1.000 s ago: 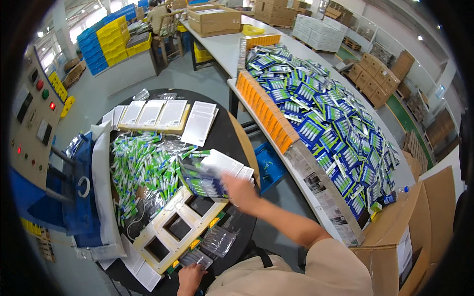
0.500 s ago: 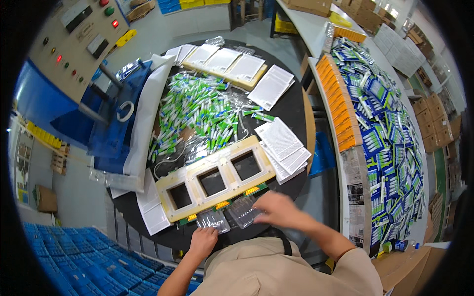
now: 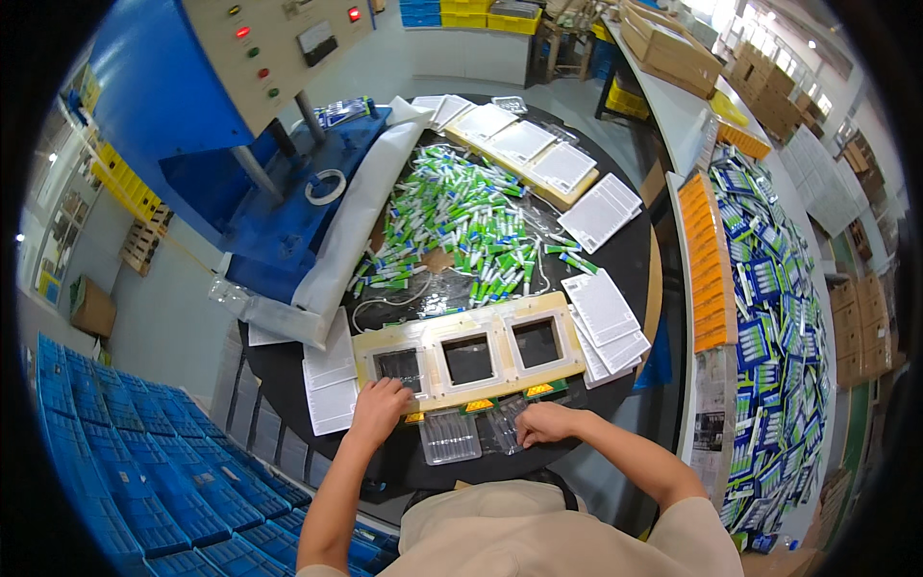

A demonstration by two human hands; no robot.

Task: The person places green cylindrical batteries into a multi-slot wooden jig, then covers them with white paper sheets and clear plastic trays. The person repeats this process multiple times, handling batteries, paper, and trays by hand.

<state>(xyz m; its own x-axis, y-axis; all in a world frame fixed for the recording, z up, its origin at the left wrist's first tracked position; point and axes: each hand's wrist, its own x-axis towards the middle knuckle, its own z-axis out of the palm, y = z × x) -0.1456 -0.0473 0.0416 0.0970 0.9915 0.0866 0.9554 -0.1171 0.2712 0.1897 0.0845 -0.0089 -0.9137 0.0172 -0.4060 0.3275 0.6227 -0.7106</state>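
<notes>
the left hand (image 3: pixel 378 406) rests with fingers spread flat at the left window of the cream three-window frame (image 3: pixel 468 351) on the round black desk (image 3: pixel 635 255). the right hand (image 3: pixel 540 421) lies curled over a clear plastic blister tray (image 3: pixel 502 427), just beside a second clear tray (image 3: pixel 449 436) at the frame's near edge. whether it grips the tray cannot be told. green tubes (image 3: pixel 461 226) are heaped behind the frame.

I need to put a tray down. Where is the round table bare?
Bare black top shows between the frame and right paper stack, and beyond the white sheets. Crowded: the tube pile, and the near edge by both hands.
</notes>
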